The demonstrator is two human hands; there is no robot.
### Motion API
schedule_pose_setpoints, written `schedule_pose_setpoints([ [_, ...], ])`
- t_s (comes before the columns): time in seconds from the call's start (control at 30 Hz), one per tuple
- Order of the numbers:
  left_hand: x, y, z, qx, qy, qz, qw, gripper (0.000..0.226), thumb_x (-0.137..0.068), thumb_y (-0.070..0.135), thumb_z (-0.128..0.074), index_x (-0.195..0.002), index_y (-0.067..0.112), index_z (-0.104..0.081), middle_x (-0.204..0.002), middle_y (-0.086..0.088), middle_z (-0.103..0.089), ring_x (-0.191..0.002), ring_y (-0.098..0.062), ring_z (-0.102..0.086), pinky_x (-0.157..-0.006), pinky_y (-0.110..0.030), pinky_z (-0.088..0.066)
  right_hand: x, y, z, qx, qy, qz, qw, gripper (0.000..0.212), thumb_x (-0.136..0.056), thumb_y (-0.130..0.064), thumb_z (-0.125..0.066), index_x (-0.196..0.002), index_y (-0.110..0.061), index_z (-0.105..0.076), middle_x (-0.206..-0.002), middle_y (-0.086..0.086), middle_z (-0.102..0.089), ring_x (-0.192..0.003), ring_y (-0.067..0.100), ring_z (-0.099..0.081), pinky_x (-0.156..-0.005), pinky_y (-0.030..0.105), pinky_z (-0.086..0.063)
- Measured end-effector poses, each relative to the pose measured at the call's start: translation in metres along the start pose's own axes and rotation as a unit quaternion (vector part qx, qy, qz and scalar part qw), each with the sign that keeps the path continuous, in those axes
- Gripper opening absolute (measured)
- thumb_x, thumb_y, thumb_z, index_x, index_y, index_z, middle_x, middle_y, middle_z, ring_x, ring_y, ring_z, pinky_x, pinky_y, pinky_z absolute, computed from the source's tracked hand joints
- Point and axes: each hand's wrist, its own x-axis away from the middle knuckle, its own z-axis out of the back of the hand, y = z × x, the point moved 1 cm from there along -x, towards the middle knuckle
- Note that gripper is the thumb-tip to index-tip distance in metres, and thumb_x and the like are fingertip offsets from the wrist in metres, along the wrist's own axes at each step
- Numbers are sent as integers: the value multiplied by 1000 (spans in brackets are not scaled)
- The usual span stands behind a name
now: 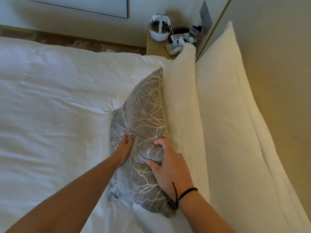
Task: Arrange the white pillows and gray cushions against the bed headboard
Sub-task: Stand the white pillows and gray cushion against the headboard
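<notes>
A gray cushion [144, 115] with a pale branch pattern stands on edge on the bed, leaning on a white pillow [181, 101]. A second white pillow [227, 101] stands behind that one against the headboard [277, 73] at the right. My right hand [170, 163] pinches a fold of the cushion's top edge. My left hand [124, 148] lies flat with fingers together against the cushion's left face. A second gray cushion [116, 128] peeks out behind the first on its left side, mostly hidden.
The white duvet [50, 106] covers the bed to the left. Beyond the bed's far edge stands a nightstand [154, 47] with a white headset [159, 29], a remote control [179, 37] and small items. A black cord circles my right wrist.
</notes>
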Motion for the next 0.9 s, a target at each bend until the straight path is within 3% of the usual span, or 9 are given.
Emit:
schedule_pose_setpoints([
  [0.13, 13, 4, 9, -18, 31, -4, 999, 81, -89, 69, -37, -156, 34, -7, -163, -8, -13, -149, -28, -13, -117, -60, -19, -5, -8, -4, 40, 13, 6, 999, 50, -85, -43, -69, -119, -45, -33, -63, -8, -56, -56, 12, -57, -55, 32, -50],
  [0.27, 57, 24, -1, -68, 56, -105, 991, 88, -81, 83, -26, -153, 43, 4, -165, 7, 2, -150, -16, 7, -120, -57, -4, 10, 2, 8, 54, 2, 4, 999, 54, -81, -62, -61, -125, -53, -30, -71, -11, -62, -63, 12, -60, -64, 34, -53],
  [0.4, 110, 32, -28, -161, 49, -163, 972, 98, -68, 95, -32, -145, 57, 14, -163, 12, 13, -149, -14, 15, -118, -58, -2, 45, 7, 15, 13, 10, 42, 999, 61, -85, -65, -52, -137, -63, -21, -116, -16, -63, -99, 8, -61, -83, 31, -52],
  [0.47, 132, 31, -40, -200, 61, -175, 962, 102, -63, 96, -38, -141, 61, 19, -163, 10, 15, -150, -19, 13, -117, -61, -6, 74, 18, 20, 12, 58, 45, 997, 61, -85, -71, -47, -139, -60, -24, -109, -21, -54, -98, 0, -53, -79, 20, -45],
  [0.57, 157, 27, -52, -246, 86, -184, 948, 113, -57, 98, -41, -141, 57, 24, -163, 5, 17, -150, -24, 10, -115, -66, -8, 127, 45, 24, 65, 106, -21, 992, 72, -76, -82, -44, -140, -53, -27, -107, -20, -42, -101, 2, -47, -78, 17, -40],
  [0.67, 173, 18, -63, -281, 87, -192, 936, 124, -52, 98, -45, -142, 53, 26, -163, 0, 18, -150, -27, 10, -113, -68, -9, 179, 73, 20, 117, 50, -143, 981, 95, -64, -83, -57, -144, -51, -19, -115, -15, -44, -109, 11, -50, -84, 23, -42],
  [0.73, 178, 15, -66, -290, 81, -191, 934, 128, -49, 98, -49, -142, 52, 26, -162, 0, 20, -149, -29, 11, -111, -70, -9, 208, 84, 15, 71, -1, -213, 974, 101, -63, -71, -69, -146, -46, -17, -117, -12, -52, -105, 12, -54, -81, 22, -42],
  [0.8, 179, 16, -68, -296, 77, -184, 934, 130, -47, 97, -51, -142, 52, 27, -162, 0, 21, -149, -31, 11, -110, -70, -9, 230, 90, 8, 58, -19, -249, 967, 76, -73, -58, -70, -138, -43, -34, -96, -17, -56, -87, 9, -55, -70, 22, -42],
  [0.9, 181, 18, -67, -296, 73, -179, 935, 132, -48, 93, -57, -142, 51, 26, -161, -1, 22, -149, -33, 11, -109, -71, -10, 251, 91, 5, 115, 19, -258, 959, 13, -92, -43, -55, -89, -30, -58, -75, -11, -54, -72, 11, -52, -64, 24, -46],
])
